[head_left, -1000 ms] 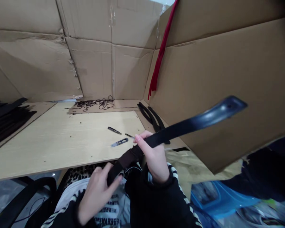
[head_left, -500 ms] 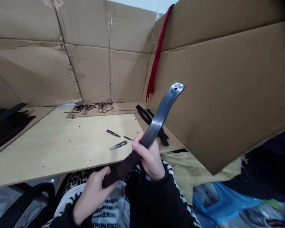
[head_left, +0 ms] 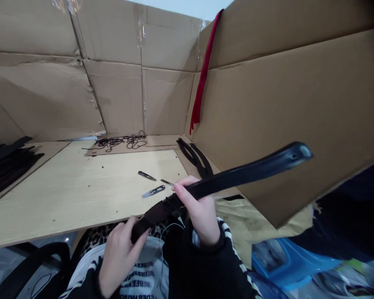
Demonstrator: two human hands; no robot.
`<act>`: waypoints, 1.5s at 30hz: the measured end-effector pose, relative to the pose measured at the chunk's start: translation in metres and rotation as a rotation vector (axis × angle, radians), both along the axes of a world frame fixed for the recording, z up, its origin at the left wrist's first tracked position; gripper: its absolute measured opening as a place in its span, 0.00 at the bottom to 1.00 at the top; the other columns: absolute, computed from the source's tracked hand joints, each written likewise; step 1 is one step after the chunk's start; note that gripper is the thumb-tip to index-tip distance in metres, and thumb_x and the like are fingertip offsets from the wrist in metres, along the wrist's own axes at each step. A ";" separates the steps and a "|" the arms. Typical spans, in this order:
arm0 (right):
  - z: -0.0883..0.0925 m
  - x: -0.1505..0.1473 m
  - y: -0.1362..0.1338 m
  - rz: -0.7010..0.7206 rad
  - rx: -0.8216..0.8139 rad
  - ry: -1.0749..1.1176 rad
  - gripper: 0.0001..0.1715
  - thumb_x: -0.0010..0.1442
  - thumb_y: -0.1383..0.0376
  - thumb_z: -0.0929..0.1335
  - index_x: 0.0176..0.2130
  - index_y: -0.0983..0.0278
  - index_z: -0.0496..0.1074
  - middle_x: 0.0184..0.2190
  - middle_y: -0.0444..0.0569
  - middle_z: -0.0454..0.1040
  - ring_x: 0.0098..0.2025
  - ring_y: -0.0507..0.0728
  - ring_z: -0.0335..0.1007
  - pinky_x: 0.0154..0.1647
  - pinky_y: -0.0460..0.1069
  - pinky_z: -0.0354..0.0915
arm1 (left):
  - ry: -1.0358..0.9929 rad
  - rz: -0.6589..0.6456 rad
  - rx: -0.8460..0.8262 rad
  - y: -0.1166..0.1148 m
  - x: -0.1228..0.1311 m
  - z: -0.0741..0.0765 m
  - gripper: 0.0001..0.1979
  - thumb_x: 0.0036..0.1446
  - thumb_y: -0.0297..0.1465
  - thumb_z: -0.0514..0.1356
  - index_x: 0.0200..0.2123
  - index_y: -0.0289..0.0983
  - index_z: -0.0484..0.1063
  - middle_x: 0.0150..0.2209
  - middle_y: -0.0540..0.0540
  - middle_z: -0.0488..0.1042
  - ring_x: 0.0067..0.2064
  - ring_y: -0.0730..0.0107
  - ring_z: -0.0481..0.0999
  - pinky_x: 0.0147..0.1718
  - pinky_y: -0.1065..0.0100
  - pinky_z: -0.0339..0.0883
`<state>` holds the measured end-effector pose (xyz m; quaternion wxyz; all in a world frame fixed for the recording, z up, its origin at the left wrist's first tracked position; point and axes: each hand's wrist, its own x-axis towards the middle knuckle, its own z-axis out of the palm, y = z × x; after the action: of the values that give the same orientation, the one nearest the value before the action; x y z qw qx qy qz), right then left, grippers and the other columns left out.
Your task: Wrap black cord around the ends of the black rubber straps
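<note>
A long, curved, glossy black strip (head_left: pixel 246 172) with holes at its far end slants across in front of me. Dark fabric sleeve (head_left: pixel 156 213) covers its near part, bunched into folds close to my right hand. My right hand (head_left: pixel 204 214) is closed round the strip at its middle, thumb on top, where the bare part begins. Around the covered near end my left hand (head_left: pixel 120 253) is closed, hiding the tip. Past the hands, thread snips (head_left: pixel 153 191) and a second, darker pair of snips (head_left: pixel 147 175) lie on the table, with a thin metal tool (head_left: pixel 167 182) partly behind my right fingers.
Cardboard walls (head_left: pixel 112 95) enclose the pale wooden table (head_left: pixel 81 191) at back and right. Tangled dark cord (head_left: pixel 121 142) lies at the back. Black strips are stacked left (head_left: pixel 12 162), with more black strips (head_left: pixel 193 155) at right. Red ribbon (head_left: pixel 202 79) hangs in the corner.
The strip's bare end has swung down and to the right, so it lies flatter and is seen more edge-on. Both hands keep their hold.
</note>
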<state>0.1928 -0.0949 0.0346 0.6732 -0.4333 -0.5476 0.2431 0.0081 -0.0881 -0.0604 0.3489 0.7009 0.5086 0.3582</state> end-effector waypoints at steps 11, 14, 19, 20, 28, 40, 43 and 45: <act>0.000 0.007 0.001 0.054 -0.029 -0.019 0.08 0.51 0.63 0.70 0.27 0.65 0.69 0.22 0.43 0.66 0.23 0.49 0.61 0.23 0.44 0.60 | -0.036 -0.235 -0.187 0.002 0.004 -0.008 0.12 0.53 0.41 0.58 0.31 0.39 0.65 0.23 0.52 0.67 0.24 0.73 0.64 0.25 0.73 0.57; -0.001 0.007 0.002 0.112 -0.036 0.017 0.10 0.51 0.60 0.71 0.28 0.64 0.69 0.22 0.43 0.66 0.24 0.49 0.60 0.23 0.44 0.59 | -0.014 -0.127 -0.086 0.003 0.000 -0.007 0.12 0.50 0.38 0.61 0.26 0.38 0.64 0.24 0.51 0.67 0.27 0.71 0.64 0.28 0.72 0.58; -0.004 0.016 0.006 0.389 -0.079 0.118 0.15 0.48 0.58 0.72 0.23 0.65 0.68 0.19 0.42 0.64 0.22 0.48 0.57 0.22 0.44 0.56 | -0.218 -0.851 -0.820 0.002 -0.017 -0.013 0.25 0.41 0.56 0.58 0.21 0.39 0.60 0.09 0.59 0.51 0.11 0.78 0.48 0.13 0.73 0.46; -0.005 0.016 0.006 0.322 -0.078 0.145 0.14 0.49 0.58 0.72 0.23 0.65 0.68 0.20 0.42 0.64 0.23 0.48 0.58 0.23 0.44 0.57 | -0.221 -0.824 -0.805 0.001 -0.015 -0.012 0.25 0.43 0.56 0.57 0.23 0.39 0.61 0.09 0.59 0.51 0.11 0.78 0.49 0.13 0.73 0.47; 0.005 0.011 -0.002 0.046 -0.028 -0.079 0.11 0.48 0.61 0.71 0.24 0.65 0.69 0.20 0.43 0.66 0.23 0.50 0.61 0.23 0.45 0.60 | -0.103 -0.497 -0.463 0.003 -0.005 -0.003 0.20 0.51 0.50 0.57 0.30 0.39 0.64 0.16 0.55 0.60 0.18 0.75 0.57 0.19 0.73 0.53; 0.001 0.014 0.003 0.295 -0.118 0.203 0.16 0.45 0.57 0.74 0.24 0.66 0.69 0.19 0.42 0.64 0.23 0.48 0.57 0.22 0.43 0.55 | -0.015 -0.369 -0.285 0.007 -0.014 -0.002 0.13 0.47 0.39 0.62 0.25 0.39 0.62 0.23 0.51 0.66 0.26 0.70 0.66 0.27 0.71 0.59; -0.001 0.018 0.004 0.451 -0.133 0.191 0.16 0.45 0.57 0.74 0.24 0.66 0.69 0.20 0.41 0.64 0.22 0.48 0.57 0.22 0.43 0.54 | -0.210 -0.914 -0.793 0.006 -0.022 -0.008 0.25 0.39 0.54 0.63 0.21 0.40 0.59 0.12 0.58 0.56 0.12 0.77 0.52 0.13 0.73 0.47; -0.003 0.016 0.004 0.295 -0.094 0.169 0.12 0.49 0.60 0.73 0.26 0.65 0.69 0.22 0.41 0.64 0.24 0.48 0.59 0.25 0.43 0.57 | -0.223 -0.801 -0.749 0.003 -0.018 -0.008 0.23 0.46 0.54 0.57 0.28 0.39 0.62 0.12 0.59 0.55 0.11 0.77 0.51 0.13 0.73 0.47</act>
<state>0.2090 -0.0905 0.0320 0.6531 -0.3570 -0.5347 0.4002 -0.0096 -0.0856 -0.0688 0.7345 0.6256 0.2550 0.0644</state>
